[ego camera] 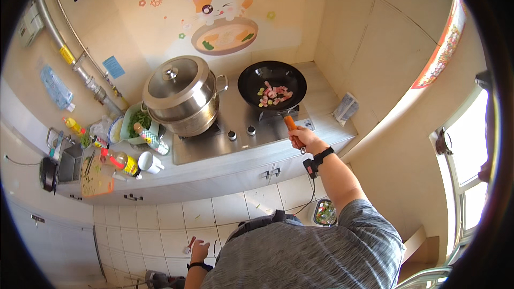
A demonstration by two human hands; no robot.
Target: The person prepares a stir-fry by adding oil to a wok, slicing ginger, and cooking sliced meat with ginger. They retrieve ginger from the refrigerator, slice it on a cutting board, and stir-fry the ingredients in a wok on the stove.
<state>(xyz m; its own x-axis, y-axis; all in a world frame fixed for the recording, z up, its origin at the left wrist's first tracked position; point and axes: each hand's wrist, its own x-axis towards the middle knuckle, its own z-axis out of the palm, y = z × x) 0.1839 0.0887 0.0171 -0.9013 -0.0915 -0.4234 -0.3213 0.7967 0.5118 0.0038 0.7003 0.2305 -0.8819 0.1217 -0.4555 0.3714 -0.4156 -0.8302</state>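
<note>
My right hand [306, 138] is closed around the orange-brown wooden handle [295, 132] of a black wok [261, 74]. The wok rests over the right side of the stainless-steel gas hob [237, 150]. Pieces of pink and white sliced meat [277, 92] lie in its bottom with pale yellow-green slices. My left hand [199, 250] hangs low beside my body, above the tiled floor. A small reddish and white thing shows at its fingers, too small to tell whether it is held. On the left burner stands a lidded stainless-steel steamer pot [184, 106].
Left of the hob stand a seasoning bottle [154, 140], a white mug [150, 163], a red-capped sauce bottle [122, 162] and a basin of greens [129, 124]. A chopping board [96, 178] lies by the sink [70, 164]. A waste bin [325, 212] stands on the floor to the right.
</note>
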